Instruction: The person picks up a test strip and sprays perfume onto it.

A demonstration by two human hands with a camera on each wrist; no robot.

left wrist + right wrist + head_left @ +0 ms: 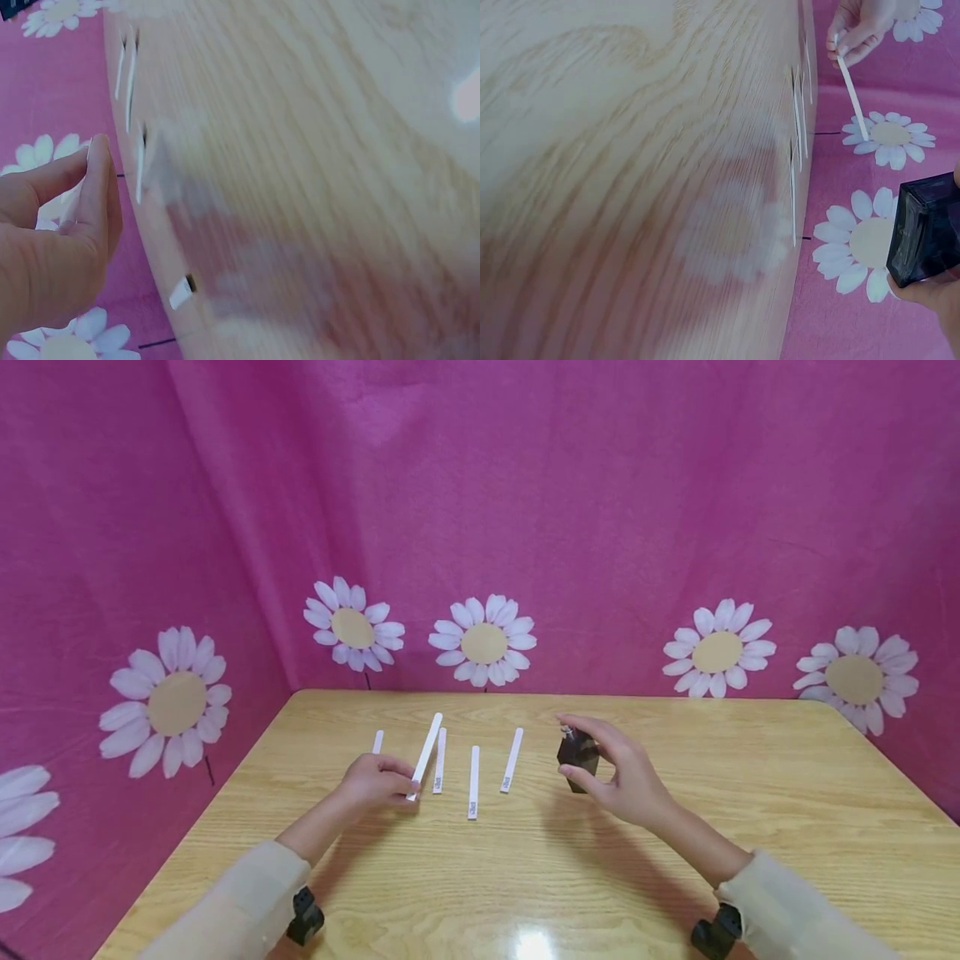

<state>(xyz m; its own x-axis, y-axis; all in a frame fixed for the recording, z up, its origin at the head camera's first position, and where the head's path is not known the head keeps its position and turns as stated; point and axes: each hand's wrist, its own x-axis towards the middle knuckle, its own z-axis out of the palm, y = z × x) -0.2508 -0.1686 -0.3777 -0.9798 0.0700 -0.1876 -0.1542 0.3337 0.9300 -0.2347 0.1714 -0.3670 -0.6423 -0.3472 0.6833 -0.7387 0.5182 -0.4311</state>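
- Five white paper strips show in the head view: one raised strip (425, 753) is pinched at its lower end by the left hand (375, 782), tilted up and away from the counter (675, 860), just left of frame centre.
- The other four lie flat on the counter in a loose row: a short-looking one (377, 742) partly behind the left hand, one (439, 760) just beside the raised strip, one (473, 782) at centre, and one (512, 760) to its right.
- The left fingers are narrow, thumb and forefinger closed on the strip's end; the right wrist view confirms the pinch at its upper right, the strip (851, 94) slanting down from the hand (859, 30).
- The right hand (626, 772) holds a dark glass bottle (578, 758) just right of centre, clear of the counter; the fingers are curled round it, a forefinger resting over the top.
- In the right wrist view the bottle (926, 229) sits at the lower right edge, dark and square-sided.
- To do this well, I judge the strip's free end should come close before the bottle's top, held steady and away from the flat strips, with the pinch kept low so the fingers stay off that end.
- The left wrist view is blurred; its hand (52, 247) shows curled fingers.
- Behind stands a pink daisy backdrop (600, 485).
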